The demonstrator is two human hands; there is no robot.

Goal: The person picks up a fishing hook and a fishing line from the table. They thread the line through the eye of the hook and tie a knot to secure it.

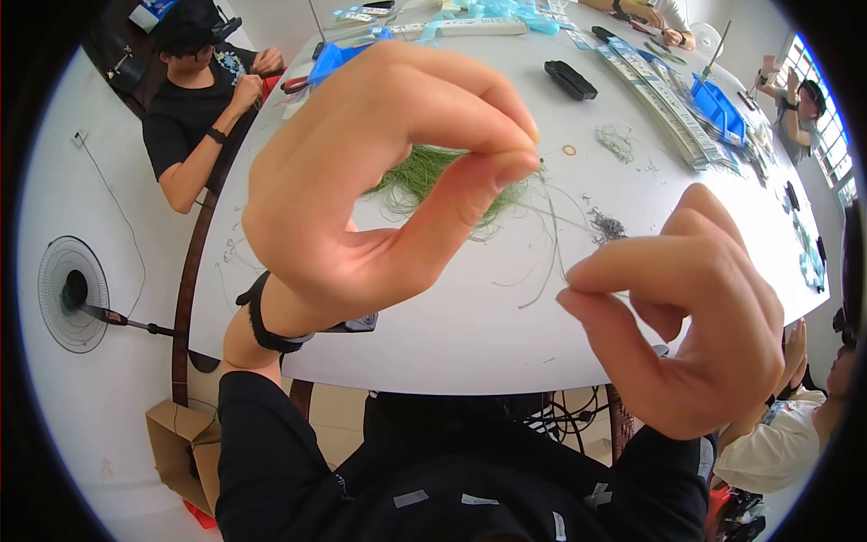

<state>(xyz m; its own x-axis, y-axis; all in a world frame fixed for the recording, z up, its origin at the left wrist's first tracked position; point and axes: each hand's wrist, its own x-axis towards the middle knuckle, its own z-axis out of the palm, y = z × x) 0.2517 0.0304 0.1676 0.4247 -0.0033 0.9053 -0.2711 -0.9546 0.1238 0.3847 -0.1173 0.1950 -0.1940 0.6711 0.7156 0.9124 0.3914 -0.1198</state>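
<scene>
Two bare hands: the head view is showing the left hand [316,181] raised over the white table [433,352], the right hand [722,334] lower and farther right.
Left pinch: narrow, thumb and index finger meeting at the tips, seemingly holding one end of a green strand [554,221].
Right pinch: also narrow, seemingly gripping the strand lower down; the fingertips are hiding the exact contact.
Green strand: hanging in the air between the two pinches, above the table.
Step in hand: judging by the poses, the person is controlling one fine strand with both hands.
Next move: probably calling for both pinches staying firm, with light, even tension so that nothing is slipping.
Fibres and bits: one green fibre bundle [420,176] is lying beyond the left hand; one loose green tangle [616,142], one tan ring [569,151] and one heap of dark clippings [610,226] are resting farther right.
Containers: one black tray [571,81] and two blue bins [716,116] are sitting on the table, one cardboard box [172,452] on the floor.
Other people [181,135]: four are showing, some only partly.
</scene>
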